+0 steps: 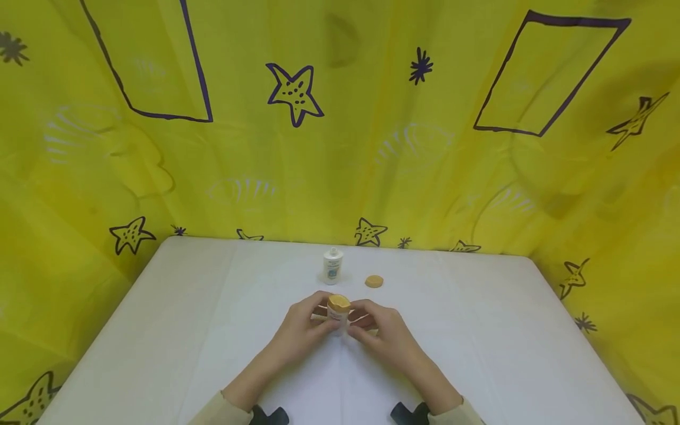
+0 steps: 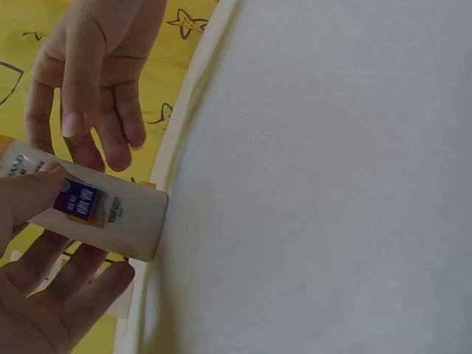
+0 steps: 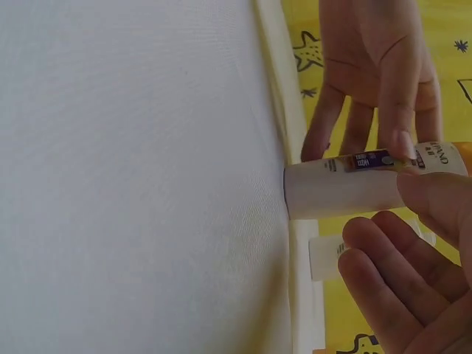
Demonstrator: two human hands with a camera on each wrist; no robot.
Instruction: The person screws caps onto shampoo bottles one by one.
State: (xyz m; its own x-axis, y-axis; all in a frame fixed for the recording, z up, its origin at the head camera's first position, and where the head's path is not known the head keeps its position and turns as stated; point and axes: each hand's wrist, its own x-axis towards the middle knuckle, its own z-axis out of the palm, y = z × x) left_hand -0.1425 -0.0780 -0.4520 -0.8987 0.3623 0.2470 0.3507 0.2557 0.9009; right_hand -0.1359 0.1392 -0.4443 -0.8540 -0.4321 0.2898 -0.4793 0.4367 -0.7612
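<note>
A white bottle [image 2: 133, 217] with an orange cap [image 1: 339, 303] and a small dark blue label stands upright on the table. My left hand [image 1: 303, 327] holds it, thumb on the front and fingers behind. On the opposite side, my right hand [image 1: 386, 332] has its loosely bent fingers around the bottle. In the left wrist view the right thumb looks apart from it; in the right wrist view that thumb overlaps the bottle's edge, so contact is hard to tell. Its upper fingers come close to the cap in the head view.
Behind the hands stands a second, white bottle [image 1: 333, 267] with a narrow top. A round orange lid [image 1: 374, 281] lies to its right. The white-covered table [image 1: 159, 330] ends at a yellow curtain [image 1: 340, 153] with drawn stars.
</note>
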